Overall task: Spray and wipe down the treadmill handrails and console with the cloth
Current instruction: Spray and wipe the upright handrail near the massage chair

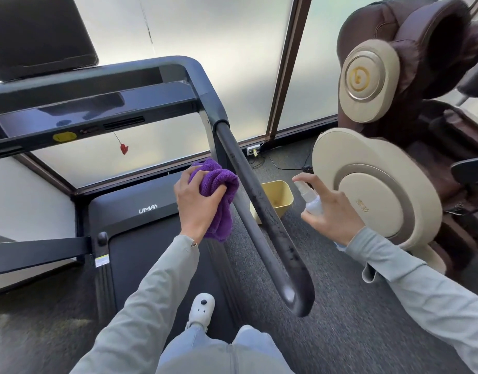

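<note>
One cloth in left hand, one bottle in right hand.

home gym room, treadmill, massage chair, frosted glass walls, carpet

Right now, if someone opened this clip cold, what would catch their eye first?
Probably the purple cloth bunched in the left hand at centre frame, just left of the dark right handrail, which runs diagonally toward the camera. Across the rail, the right hand holds a small spray bottle, its nozzle pointing toward the rail. The big brown-and-cream massage chair fills the right side.
</note>
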`<state>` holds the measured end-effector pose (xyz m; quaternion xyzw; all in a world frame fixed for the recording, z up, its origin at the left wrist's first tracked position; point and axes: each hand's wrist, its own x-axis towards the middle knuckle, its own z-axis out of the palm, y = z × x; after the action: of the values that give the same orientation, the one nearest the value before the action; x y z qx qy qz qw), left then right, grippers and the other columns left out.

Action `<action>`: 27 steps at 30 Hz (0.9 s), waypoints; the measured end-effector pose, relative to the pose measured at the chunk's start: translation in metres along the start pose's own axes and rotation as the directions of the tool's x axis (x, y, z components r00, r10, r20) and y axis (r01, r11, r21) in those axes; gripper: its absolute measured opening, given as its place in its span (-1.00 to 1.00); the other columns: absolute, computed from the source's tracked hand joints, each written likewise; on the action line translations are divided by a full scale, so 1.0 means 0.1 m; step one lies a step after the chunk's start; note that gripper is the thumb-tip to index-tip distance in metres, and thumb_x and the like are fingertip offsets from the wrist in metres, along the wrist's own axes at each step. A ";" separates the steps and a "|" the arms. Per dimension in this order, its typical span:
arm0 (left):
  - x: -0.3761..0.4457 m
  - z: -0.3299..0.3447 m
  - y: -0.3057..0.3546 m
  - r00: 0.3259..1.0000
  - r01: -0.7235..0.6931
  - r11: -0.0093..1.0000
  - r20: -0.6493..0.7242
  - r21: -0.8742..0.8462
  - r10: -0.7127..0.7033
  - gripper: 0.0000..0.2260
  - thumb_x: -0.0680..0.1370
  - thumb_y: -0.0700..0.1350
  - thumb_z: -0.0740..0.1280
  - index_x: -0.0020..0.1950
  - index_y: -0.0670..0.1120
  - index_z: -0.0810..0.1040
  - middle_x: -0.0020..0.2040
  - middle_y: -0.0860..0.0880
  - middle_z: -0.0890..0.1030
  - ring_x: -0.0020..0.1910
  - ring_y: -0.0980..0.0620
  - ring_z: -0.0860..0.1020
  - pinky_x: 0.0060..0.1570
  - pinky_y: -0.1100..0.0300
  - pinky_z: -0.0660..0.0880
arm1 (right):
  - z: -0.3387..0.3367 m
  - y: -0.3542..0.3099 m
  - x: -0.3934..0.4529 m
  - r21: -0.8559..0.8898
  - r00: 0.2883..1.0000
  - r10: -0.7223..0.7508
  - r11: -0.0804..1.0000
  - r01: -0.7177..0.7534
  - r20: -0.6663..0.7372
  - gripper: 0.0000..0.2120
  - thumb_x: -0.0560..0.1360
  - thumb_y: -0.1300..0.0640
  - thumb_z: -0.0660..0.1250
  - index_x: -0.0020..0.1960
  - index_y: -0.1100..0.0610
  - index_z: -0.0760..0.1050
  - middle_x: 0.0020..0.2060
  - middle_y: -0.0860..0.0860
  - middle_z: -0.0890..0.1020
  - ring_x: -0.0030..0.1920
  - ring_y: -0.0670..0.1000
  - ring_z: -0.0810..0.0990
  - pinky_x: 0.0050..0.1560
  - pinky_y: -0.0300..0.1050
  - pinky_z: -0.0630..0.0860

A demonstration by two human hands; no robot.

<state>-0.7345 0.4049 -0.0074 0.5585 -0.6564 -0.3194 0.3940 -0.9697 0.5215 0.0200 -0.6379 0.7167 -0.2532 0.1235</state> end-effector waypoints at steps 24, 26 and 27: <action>-0.30 0.13 -0.03 1.000 -0.003 0.999 0.003 -0.043 0.003 -0.83 0.43 -0.12 0.47 0.00 -0.04 0.64 0.20 -0.02 0.53 0.19 -0.06 0.43 0.21 0.21 0.30 | -0.02 -0.07 -0.69 -0.023 0.998 0.055 0.998 -0.055 0.012 -0.26 0.34 0.28 0.33 0.26 -0.37 0.14 -0.50 -0.12 0.35 -0.44 0.13 0.41 -0.33 0.09 0.51; -0.28 0.14 -0.01 1.000 0.006 0.998 -0.013 -0.063 -0.006 -0.84 0.43 -0.13 0.46 0.00 -0.05 0.63 0.20 -0.03 0.52 0.18 -0.07 0.44 0.23 0.16 0.33 | 0.00 -0.11 -0.67 -0.004 0.998 0.064 0.998 -0.064 -0.016 -0.26 0.34 0.28 0.34 0.27 -0.37 0.16 -0.51 -0.12 0.34 -0.46 0.09 0.38 -0.34 0.12 0.52; -0.27 0.14 0.00 1.000 0.019 0.997 -0.023 -0.074 -0.020 -0.84 0.44 -0.13 0.45 0.00 -0.07 0.63 0.21 -0.04 0.52 0.19 -0.08 0.45 0.26 0.11 0.35 | 0.01 -0.12 -0.65 0.002 0.997 0.069 0.998 -0.069 -0.027 -0.26 0.34 0.28 0.34 0.28 -0.36 0.16 -0.51 -0.12 0.34 -0.47 0.08 0.38 -0.34 0.13 0.52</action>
<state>-0.7453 0.4312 -0.0182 0.5536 -0.6340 -0.3407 0.4189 -0.9487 0.5839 0.0157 -0.6094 0.7396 -0.2579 0.1228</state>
